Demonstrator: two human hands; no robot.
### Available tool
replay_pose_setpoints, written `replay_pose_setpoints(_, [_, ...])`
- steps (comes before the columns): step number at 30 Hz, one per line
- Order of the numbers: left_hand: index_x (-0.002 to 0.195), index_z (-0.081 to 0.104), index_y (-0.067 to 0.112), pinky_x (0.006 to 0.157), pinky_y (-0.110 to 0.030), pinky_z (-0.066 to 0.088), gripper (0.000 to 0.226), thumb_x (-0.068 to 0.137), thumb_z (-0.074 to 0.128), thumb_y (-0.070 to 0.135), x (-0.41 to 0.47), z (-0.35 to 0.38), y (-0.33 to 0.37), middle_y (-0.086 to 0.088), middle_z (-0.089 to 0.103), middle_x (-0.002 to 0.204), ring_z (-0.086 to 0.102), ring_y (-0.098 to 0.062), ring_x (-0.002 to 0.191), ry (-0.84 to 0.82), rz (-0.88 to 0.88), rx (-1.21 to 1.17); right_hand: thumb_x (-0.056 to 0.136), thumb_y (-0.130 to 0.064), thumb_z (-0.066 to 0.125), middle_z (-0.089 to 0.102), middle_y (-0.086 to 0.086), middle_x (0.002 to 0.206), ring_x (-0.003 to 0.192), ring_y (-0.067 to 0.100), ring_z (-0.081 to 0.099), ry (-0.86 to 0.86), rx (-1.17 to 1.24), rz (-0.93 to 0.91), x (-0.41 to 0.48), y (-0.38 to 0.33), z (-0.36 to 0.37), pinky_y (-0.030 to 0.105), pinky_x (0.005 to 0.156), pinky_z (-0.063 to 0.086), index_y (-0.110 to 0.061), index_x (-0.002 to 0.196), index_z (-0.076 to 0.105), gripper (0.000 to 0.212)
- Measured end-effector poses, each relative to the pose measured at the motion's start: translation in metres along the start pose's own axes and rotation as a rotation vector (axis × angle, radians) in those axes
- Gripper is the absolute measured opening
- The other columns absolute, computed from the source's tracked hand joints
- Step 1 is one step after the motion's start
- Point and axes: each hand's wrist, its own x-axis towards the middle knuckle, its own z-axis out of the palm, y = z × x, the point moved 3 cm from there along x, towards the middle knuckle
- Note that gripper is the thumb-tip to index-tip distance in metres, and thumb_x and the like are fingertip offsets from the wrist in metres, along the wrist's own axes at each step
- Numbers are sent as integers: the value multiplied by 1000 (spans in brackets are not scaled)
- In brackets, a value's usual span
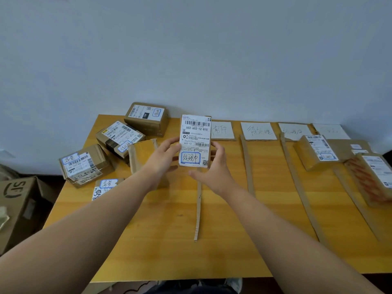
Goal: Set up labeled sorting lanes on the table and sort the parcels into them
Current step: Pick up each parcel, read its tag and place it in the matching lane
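Two hands, left hand (163, 155) and right hand (214, 166), grip one parcel (195, 141) by its side edges, upright above the worktop (169, 240). Sorting is in hand; the next move calls for matching its tag to a lane card (293, 131). Strips (247, 164) bound the lanes: bare worktop between them, other parcels (318, 151) crowding the right edge.

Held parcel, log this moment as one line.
left hand, right hand: grip parcel upright | lane cards: four at far edge | unsorted pile: left
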Motion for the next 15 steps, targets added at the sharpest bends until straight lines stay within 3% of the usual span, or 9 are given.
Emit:
replay_pose_setpoints(4, [133,46,31,86,-31,49,34,99,46,33,1,7,3,11,69,102,63,-10,99,-12,40,39,66,-29,83,32,-2,142,132,15,36,-2,35,25,-2,4,-8,40,108,41,-37,139,14,100])
replay_pose_setpoints(8, [133,47,29,87,-31,50,35,99,47,34,6,23,7,12,69,102,64,-10,98,-34,57,67,67,-30,82,44,-7,139,130,14,45,14,69,61,-4,8,-24,41,107,43,-37,139,16,98])
replay_pose_setpoints(11, [128,51,28,87,-31,50,29,100,44,34,7,41,13,14,68,100,64,-12,97,-31,79,65,70,-25,84,49,-12,132,125,8,48,40,90,62,-5,12,-42,29,103,44,-27,142,15,99])
replay_pose_setpoints(13, [122,54,27,83,-28,50,26,101,41,34,7,57,18,14,67,101,65,-13,97,-15,106,63,73,-21,83,46,-25,119,115,-5,49,55,99,55,-7,16,-59,15,94,41,-25,143,15,97])
replay_pose_setpoints(15, [122,56,25,80,-27,50,29,101,40,35,7,77,23,11,68,104,66,-14,96,-1,122,63,74,-21,82,44,-31,114,106,-14,49,61,86,53,-8,23,-79,14,93,41,-26,142,15,96])
